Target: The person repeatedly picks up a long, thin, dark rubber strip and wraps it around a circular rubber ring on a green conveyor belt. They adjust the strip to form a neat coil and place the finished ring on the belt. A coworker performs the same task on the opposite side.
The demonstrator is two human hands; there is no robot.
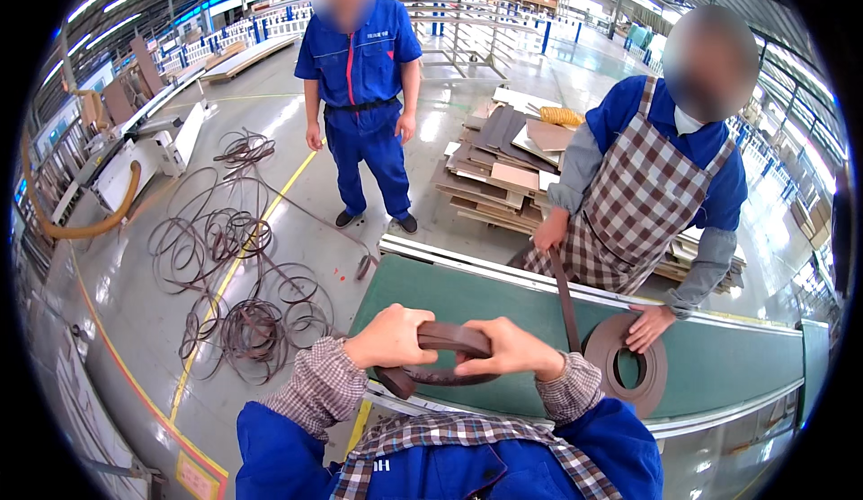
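Both my hands hold a loose coil of brown edge banding [454, 336] in front of me, above the near side of the green conveyor belt [728, 356]. My left hand [393, 338] is closed round the coil's left side. My right hand [512, 349] grips its right side, with the fingers partly hidden behind the band. A short end of the coil hangs below my left hand. To the right lies a flat wound roll of brown edge banding [652, 381]. A co-worker's hand [649, 327] rests on that roll, and the other pulls up a strip [564, 298] beside it.
The co-worker in a checked apron [634, 185] stands across the belt. Another person in blue workwear [360, 77] stands beyond its left end. Tangled brown strips [252, 325] cover the floor at left. Stacked boards [490, 172] stand behind the belt.
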